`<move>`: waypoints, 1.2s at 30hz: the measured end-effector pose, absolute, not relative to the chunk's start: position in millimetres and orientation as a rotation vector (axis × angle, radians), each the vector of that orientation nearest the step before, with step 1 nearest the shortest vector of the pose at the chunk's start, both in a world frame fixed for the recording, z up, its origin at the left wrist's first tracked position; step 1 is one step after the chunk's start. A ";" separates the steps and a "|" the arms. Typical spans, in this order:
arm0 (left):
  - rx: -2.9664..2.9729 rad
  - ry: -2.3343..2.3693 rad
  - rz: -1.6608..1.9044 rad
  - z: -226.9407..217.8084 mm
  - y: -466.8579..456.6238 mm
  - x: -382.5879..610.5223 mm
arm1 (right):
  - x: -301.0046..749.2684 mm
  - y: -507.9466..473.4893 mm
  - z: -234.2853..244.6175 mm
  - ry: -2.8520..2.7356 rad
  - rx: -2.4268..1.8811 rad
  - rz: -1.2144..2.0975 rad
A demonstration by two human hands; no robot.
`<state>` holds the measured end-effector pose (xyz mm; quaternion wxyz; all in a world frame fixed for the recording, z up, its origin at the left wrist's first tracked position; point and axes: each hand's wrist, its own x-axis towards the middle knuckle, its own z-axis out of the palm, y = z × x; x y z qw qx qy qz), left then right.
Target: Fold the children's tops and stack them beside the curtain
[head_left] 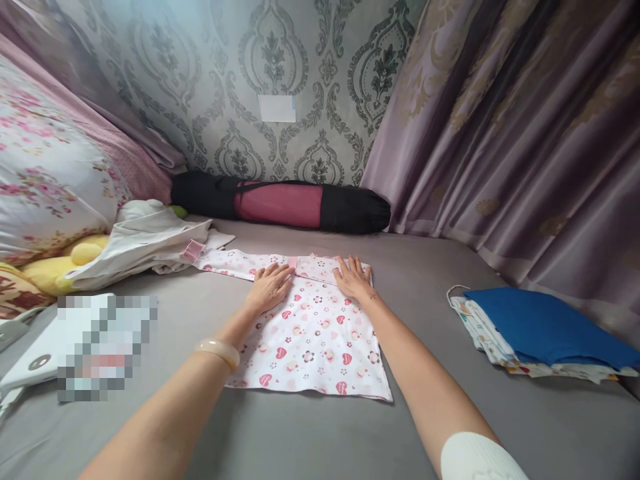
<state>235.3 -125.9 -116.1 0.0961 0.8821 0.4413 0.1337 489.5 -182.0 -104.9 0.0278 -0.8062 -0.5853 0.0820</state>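
A white children's garment (310,333) printed with pink hearts and flowers lies flat on the grey bed sheet (280,440). One sleeve with a pink cuff (192,251) stretches out to the left, while the right side of the upper part looks folded over. My left hand (273,287) rests on the cloth near the base of that sleeve, fingers spread. On the upper right part lies my right hand (354,277), palm down with its fingers apart. Neither hand grips the fabric. Both palms hide small patches of the print.
Folded clothes (555,333), blue on top, are stacked at the right. A long black and red bag (280,205) lies along the wall. At the left are a crumpled beige cloth (145,240), a yellow plush item (50,270), a floral pillow (45,160) and a white device (60,340).
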 end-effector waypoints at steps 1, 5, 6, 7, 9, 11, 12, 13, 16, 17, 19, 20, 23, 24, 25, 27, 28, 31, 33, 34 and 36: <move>2.611 1.307 0.409 -117.0 -125.5 235.3 | 486.4 -181.1 -102.7 -1.794 -2.497 0.251; 2.611 1.306 0.458 -121.3 -123.8 235.7 | 458.1 -173.7 -94.7 -1.849 -2.404 0.183; 2.613 1.311 0.465 -122.1 -123.6 235.8 | 448.6 -171.2 -93.6 -1.898 -2.349 0.199; 2.616 1.317 0.470 -122.5 -123.6 235.8 | 439.1 -168.7 -93.2 -1.944 -2.295 0.227; 2.622 1.330 0.475 -122.8 -123.6 235.9 | 422.8 -163.8 -94.2 -1.996 -2.229 0.286; 2.633 1.329 0.483 -122.8 -123.6 236.0 | 412.6 -159.7 -97.0 -1.997 -2.233 0.312; 2.642 1.322 0.490 -122.8 -123.5 236.0 | 409.9 -158.1 -98.7 -1.992 -2.247 0.312; 2.649 1.315 0.496 -123.0 -123.3 236.0 | 408.5 -156.7 -100.4 -1.990 -2.263 0.307; 2.653 1.310 0.509 -123.8 -122.2 235.9 | 408.5 -154.7 -103.8 -2.005 -2.303 0.273; 2.651 1.310 0.510 -124.1 -121.8 235.8 | 408.9 -154.5 -104.3 -2.012 -2.314 0.264; 2.650 1.305 0.512 -124.5 -121.3 235.6 | 409.4 -154.5 -104.5 -2.020 -2.332 0.252; 2.650 1.300 0.514 -124.6 -121.2 235.5 | 409.4 -154.6 -104.3 -2.022 -2.336 0.249; 2.650 1.289 0.513 -124.2 -121.2 235.2 | 408.4 -154.7 -103.1 -2.009 -2.340 0.260; 2.648 1.288 0.510 -123.9 -121.3 235.2 | 407.5 -154.8 -102.3 -1.999 -2.337 0.268; 2.645 1.288 0.506 -123.6 -121.3 235.2 | 406.0 -154.9 -101.5 -1.993 -2.323 0.271; 2.628 1.296 0.497 -123.1 -121.4 235.4 | 401.6 -155.1 -99.6 -2.002 -2.255 0.252; 2.615 1.302 0.497 -122.8 -121.3 235.6 | 398.7 -155.2 -98.8 -2.020 -2.204 0.235; 2.567 1.332 0.527 -122.9 -120.7 235.8 | 389.5 -155.5 -98.1 -2.081 -2.071 0.210; 2.544 1.353 0.561 -123.7 -119.8 235.7 | 385.0 -155.6 -99.3 -2.102 -2.054 0.235; 2.536 1.359 0.576 -124.4 -119.3 235.5 | 383.6 -155.6 -100.3 -2.107 -2.058 0.248; 2.525 1.360 0.601 -126.3 -118.0 235.1 | 382.3 -155.7 -102.6 -2.110 -2.072 0.262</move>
